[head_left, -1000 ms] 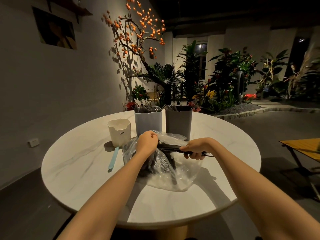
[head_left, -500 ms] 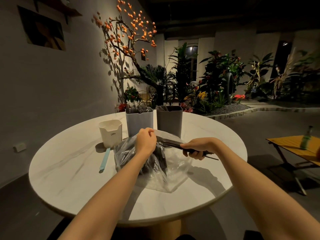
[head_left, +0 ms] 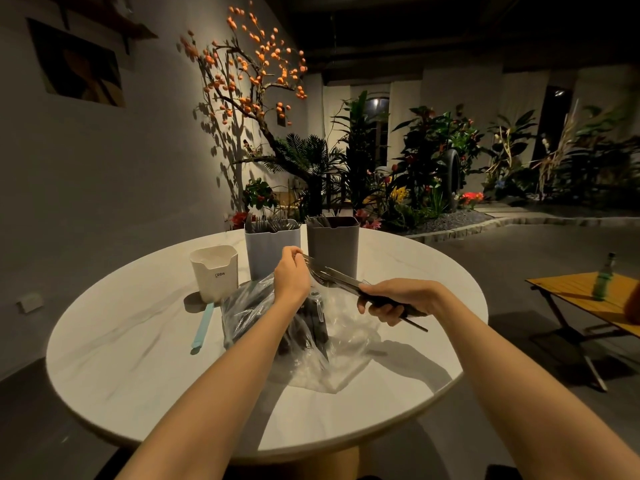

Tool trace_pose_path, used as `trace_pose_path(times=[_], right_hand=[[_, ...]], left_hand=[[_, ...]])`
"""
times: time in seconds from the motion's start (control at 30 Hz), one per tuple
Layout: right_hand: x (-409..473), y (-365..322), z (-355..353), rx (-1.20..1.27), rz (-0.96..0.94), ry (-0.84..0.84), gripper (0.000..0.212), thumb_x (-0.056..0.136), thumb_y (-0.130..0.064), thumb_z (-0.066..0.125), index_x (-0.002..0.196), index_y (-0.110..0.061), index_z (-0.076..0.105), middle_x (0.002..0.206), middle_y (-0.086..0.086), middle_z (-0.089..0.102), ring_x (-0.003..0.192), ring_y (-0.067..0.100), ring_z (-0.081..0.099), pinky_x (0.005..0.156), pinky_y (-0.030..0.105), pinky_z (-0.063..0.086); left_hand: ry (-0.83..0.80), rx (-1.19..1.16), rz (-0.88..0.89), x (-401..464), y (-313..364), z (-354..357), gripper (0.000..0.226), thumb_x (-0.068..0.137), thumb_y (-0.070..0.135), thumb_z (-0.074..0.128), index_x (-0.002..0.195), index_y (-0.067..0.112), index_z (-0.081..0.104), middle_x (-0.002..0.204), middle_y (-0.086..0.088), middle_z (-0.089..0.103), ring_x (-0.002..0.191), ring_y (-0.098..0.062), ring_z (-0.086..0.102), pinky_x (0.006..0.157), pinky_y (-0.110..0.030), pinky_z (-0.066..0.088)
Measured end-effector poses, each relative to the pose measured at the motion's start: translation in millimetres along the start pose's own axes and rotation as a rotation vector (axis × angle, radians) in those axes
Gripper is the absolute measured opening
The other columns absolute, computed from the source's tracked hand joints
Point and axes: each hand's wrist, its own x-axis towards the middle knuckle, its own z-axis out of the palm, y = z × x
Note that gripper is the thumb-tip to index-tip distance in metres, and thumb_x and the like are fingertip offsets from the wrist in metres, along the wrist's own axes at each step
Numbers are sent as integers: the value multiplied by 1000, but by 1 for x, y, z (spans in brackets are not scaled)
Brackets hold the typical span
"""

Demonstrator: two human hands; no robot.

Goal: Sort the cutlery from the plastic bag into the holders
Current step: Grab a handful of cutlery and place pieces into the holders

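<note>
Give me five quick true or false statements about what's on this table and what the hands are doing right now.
1. The right hand grips a bundle of cutlery. True.
2. The white holder stands right of the grey holder. False: it stands furthest left.
3. The blue holder already holds forks. True.
4. The plastic bag hangs off the table. False: it lies on the tabletop.
5. The left hand rests flat on the table. False: it pinches one piece from the bundle.

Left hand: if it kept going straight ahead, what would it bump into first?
Probably the light blue holder full of forks. The left hand points up-table toward it, just short of its front wall, though depth is hard to judge.
</note>
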Motion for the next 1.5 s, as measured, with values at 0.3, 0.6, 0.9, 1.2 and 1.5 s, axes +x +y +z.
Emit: trace_pose_path(times=[0.3,0.6,0.9,1.2,1.5], right_hand=[[20,-19,6,4,-114,53,39,104,-38,33,97,-6,56,60,-1,32,48,8,25,45,17,29],[51,-33,2,38,-249,200,36,104,-34,37,91,-7,57,59,-3,37,48,8,29,46,17,29],[83,-41,3,115,-446,316,35,105,-28,35,83,-7,54,60,1,37,48,9,28,46,18,24],[98,-42,-13,179,-408,238,33,104,-27,36,86,-7,55,64,4,53,43,9,42,45,17,38],[120,-28,-11,264,-433,136,30,105,-28,34,95,-6,51,66,7,59,44,11,45,49,20,44]], left_hand=[[-113,-142,30,11,5,3,36,106,25,26,130,12,50,121,-9,57,102,-19,54,90,-41,54],[-186,-395,-53,33,18,2,66,97,16,55,150,8,17,119,-6,53,85,-9,59,71,-21,57],[-309,-207,-44,48,14,17,30,101,26,46,83,9,63,87,-10,67,92,-29,64,87,-40,52],[-282,-409,-111,61,3,18,34,103,27,43,86,11,68,77,1,69,71,-7,66,62,-17,51],[-223,-514,-148,63,-14,33,38,103,29,43,97,0,67,85,-8,70,75,-17,67,62,-20,56]])
